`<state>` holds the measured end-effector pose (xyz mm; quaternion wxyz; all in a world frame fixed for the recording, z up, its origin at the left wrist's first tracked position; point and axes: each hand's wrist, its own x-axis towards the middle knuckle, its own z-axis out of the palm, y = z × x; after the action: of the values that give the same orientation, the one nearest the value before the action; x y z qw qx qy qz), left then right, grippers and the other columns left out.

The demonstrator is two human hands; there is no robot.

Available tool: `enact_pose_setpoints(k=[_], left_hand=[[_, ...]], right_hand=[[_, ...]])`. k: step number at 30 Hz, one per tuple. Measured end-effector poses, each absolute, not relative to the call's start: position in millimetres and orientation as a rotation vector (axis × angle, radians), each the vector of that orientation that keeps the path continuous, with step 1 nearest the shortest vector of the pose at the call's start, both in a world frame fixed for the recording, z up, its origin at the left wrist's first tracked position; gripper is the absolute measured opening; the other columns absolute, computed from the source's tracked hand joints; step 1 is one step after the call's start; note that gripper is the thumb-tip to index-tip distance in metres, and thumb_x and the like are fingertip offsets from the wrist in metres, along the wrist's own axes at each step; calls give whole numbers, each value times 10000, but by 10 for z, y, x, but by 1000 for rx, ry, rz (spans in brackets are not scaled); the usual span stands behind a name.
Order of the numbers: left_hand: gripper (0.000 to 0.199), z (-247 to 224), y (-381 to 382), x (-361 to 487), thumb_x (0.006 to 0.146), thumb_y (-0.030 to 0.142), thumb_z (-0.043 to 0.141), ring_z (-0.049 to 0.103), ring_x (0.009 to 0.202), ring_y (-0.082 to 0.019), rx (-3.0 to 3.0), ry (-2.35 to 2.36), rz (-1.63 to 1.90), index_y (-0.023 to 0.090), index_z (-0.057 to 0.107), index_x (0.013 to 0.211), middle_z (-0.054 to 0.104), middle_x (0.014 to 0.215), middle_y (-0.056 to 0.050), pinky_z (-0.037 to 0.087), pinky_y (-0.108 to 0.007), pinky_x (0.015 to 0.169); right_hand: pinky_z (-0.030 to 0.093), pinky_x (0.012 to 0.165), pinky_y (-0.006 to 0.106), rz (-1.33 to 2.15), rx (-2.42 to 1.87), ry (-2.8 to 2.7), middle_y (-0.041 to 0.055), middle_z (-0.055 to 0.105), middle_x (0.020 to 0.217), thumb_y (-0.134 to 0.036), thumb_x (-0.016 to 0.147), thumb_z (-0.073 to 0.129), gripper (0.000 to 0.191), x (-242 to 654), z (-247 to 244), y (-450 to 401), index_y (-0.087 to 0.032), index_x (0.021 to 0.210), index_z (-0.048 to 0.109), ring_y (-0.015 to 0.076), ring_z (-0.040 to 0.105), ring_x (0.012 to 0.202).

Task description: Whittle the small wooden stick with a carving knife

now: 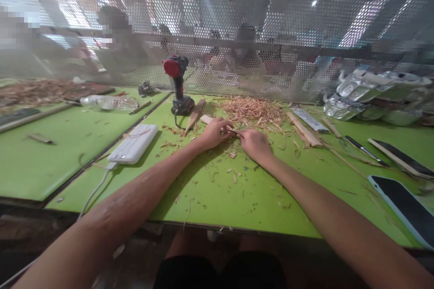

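Note:
My left hand (215,134) is closed, its fingers pinching a small pale piece of wood (232,129) over the middle of the green table. My right hand (257,144) is wrapped round a thin dark tool (240,134), whose tip meets the wood between the two hands. Most of the tool is hidden in the fist, so its kind does not show. Behind my left fingers lies a flat pale wooden strip (205,119). Small wood chips (232,155) are scattered below the hands, and a heap of curly shavings (252,111) lies just beyond them.
A cordless drill (178,86) stands upright beside a pointed wooden piece (195,116). Left is a white power bank (134,144) with a cable; right are a wooden stick (304,129), a pen (366,150) and phones (407,207). A perforated screen (210,63) borders the table's back, people behind it.

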<state>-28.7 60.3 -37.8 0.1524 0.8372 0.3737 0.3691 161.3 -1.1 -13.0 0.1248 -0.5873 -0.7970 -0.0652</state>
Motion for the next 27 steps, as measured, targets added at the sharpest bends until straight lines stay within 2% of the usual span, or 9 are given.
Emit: enact_pose_setpoints(k=[5,13,20,27], left_hand=[[48,-357,596,-260,870,200,729,651,888,-215,2317,1110,1081,203,767,899,641,910,-65,538,-354,833],[80,-297,580,-316,857,267,753,680,862,-203,2076,1143,1297,191,754,832,736,912,-67,573,-341,808],[76,-290,582,-349,870,254,730,723,817,-198,2004,1122,1299,188,766,857,806,904,-68,604,-341,792],[89,-245,554,-332,878,259,725,727,806,-206,1998,1131,1312,187,774,891,805,899,-73,619,-349,765]], right_hand=[[539,704,334,-211,-1692,-2322,104,799,1077,-209,1036,491,326,1628,-157,2,-235,1142,798,265,730,901],[547,668,343,-194,-1710,-2255,123,803,1007,-174,1024,475,343,1620,-158,0,-209,1082,812,254,730,818],[536,663,326,-127,-1766,-2031,112,797,1028,-200,1018,519,281,1672,-131,-2,-208,1027,800,253,727,853],[552,727,329,7,-1628,-1909,85,810,1000,-216,956,601,221,1707,-128,31,-214,1043,804,252,739,892]])
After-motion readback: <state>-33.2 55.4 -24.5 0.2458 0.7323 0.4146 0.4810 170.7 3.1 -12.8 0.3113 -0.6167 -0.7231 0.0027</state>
